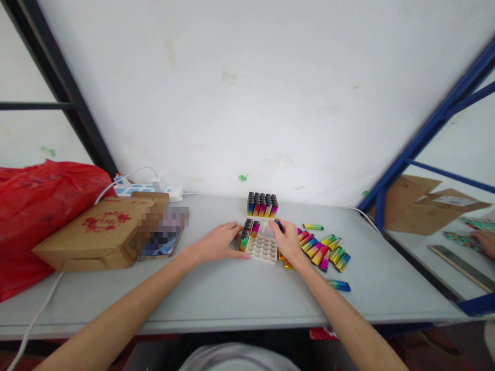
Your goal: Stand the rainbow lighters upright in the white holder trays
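Note:
In the middle of the table is a white tray (262, 249) with rows of round holes. A few lighters (244, 240) with black tops stand upright along its left side, and a pink-and-yellow lighter (254, 229) stands near its back edge. My left hand (220, 243) grips the tray's left side, thumb at the front corner and fingers behind. My right hand (289, 238) is closed on a dark-topped lighter (279, 225) above the tray's back right; most of that lighter is hidden by the fingers. Loose colourful lighters (319, 252) lie right of the tray.
A second tray filled with upright lighters (263, 205) stands behind, near the wall. At left are a cardboard box (93, 232), a red plastic bag (42, 206), a power strip (176, 194) and a blurred flat object (174, 232). Another person's hand (485, 242) shows far right.

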`<state>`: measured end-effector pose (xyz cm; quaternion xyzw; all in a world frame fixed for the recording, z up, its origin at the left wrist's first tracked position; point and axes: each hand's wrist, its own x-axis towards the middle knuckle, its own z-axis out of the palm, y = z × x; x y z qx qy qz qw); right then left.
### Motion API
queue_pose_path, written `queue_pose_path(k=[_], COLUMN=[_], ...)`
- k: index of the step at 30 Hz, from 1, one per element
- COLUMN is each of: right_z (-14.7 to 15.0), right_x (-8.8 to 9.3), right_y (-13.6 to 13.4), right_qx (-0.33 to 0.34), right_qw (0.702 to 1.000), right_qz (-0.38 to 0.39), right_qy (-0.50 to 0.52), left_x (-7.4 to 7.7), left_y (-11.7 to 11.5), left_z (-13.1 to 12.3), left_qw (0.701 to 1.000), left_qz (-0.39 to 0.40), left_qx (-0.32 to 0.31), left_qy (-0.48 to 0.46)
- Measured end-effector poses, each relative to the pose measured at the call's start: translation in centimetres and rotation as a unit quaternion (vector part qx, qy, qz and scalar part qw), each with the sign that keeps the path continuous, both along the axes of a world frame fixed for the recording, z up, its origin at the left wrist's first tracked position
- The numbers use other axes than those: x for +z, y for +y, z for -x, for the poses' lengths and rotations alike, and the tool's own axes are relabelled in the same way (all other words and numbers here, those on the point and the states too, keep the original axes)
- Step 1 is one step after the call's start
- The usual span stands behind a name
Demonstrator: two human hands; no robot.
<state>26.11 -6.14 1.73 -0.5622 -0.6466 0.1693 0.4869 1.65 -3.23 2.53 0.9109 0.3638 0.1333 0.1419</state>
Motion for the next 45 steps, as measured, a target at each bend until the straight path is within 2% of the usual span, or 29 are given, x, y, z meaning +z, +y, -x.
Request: queue_pose_path(k=[10, 17, 22, 25, 30, 37, 45], right_z=[0.3, 0.2, -0.2, -0.2, -0.1, 0.2, 0.8], right_x=[0.0, 0.8, 0.9, 0.5, -0.2, -0.5, -0.5], right_y=[-0.7, -1.4, -1.1, -0.8, -0.4, 0.0, 0.0], right_qx=[0.009, 0.080, 0.115, 0.118, 0.114, 0.116, 0.096], right_qw=[0.999, 0.995, 0.981, 0.972, 0.978, 0.967, 0.953], right_qz=[-0.026, -0.023, -0.076, -0.067, -0.036, -0.069, -0.068], right_qy=[-0.029, -0.061, -0.137, -0.191, -0.173, -0.215, -0.280], left_x=[0.0, -0.2, -0.6, -0.7, -0.6, -1.0, -0.4], left_y=[0.0, 0.1, 0.3, 0.3, 0.2, 0.4, 0.2], left_z=[0.0, 0.1, 0.2, 0.2, 0.2, 0.2, 0.0], left_qw=[1.000, 1.000, 1.000, 1.000, 1.000, 0.999, 1.000], left_qz=[0.007, -0.007, -0.016, -0.019, -0.021, -0.022, -0.026], left_qx=[-0.002, -0.004, -0.005, -0.006, -0.008, -0.005, -0.005], left_qy=[-0.011, -0.014, -0.014, -0.013, -0.010, -0.031, -0.010])
